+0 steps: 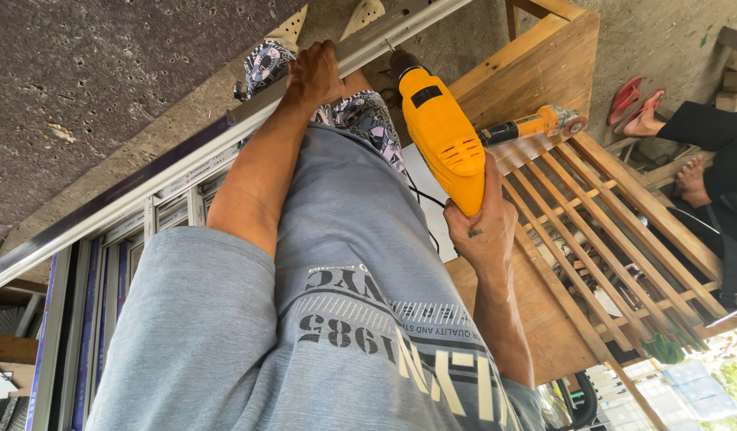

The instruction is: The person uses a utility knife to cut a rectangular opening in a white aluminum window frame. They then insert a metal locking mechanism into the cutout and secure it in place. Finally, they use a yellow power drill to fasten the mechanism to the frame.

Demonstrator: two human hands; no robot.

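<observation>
Here, drill [442, 132] within right-hand fingers [488, 209].

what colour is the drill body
Yellow, with a black label patch; the drill shows best in the head view, held in the right hand.

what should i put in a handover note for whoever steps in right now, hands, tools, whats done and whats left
Left hand: gripping the long metal rail, holding it steady.
Right hand: wrapped around the grip of the yellow power drill, bit end pointed at the rail close to the left hand.
Nearby: an angle grinder lies on the slatted wooden frame beside the drill. More metal profiles are stacked under the rail.
Done: rail is held and the drill is lined up on it. Whether a hole is made yet cannot be seen.
Left: judging by the pose, probably the drilling at that spot.
</observation>
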